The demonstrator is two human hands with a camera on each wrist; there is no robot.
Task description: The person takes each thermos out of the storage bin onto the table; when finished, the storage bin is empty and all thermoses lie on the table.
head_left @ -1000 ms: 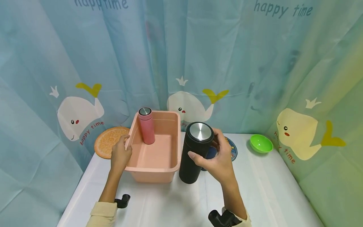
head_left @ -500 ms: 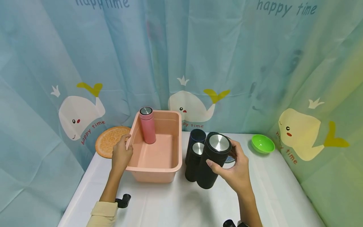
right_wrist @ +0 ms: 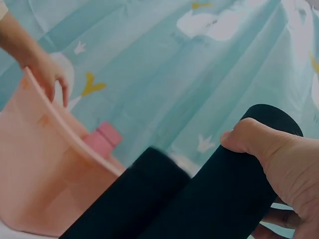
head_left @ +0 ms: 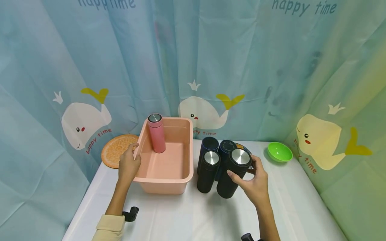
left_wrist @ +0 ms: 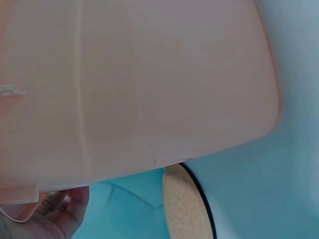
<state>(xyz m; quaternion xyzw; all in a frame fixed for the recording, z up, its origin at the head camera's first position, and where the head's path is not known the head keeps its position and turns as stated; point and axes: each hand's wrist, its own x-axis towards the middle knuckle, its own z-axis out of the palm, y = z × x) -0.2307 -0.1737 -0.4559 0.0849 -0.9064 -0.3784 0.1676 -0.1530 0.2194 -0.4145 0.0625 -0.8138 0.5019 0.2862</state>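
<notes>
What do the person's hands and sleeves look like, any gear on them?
Left hand and right hand: no gloves visible. Left side: cream sleeve, small rounded black wrist unit. Right side: another black unit, cut off by the frame; sleeve not visible. No cables or markings discernible.

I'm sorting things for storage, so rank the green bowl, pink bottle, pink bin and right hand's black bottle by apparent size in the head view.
1. Pink bin
2. Black bottle in the right hand, though nearness to the camera may enlarge it
3. Pink bottle
4. Green bowl
</notes>
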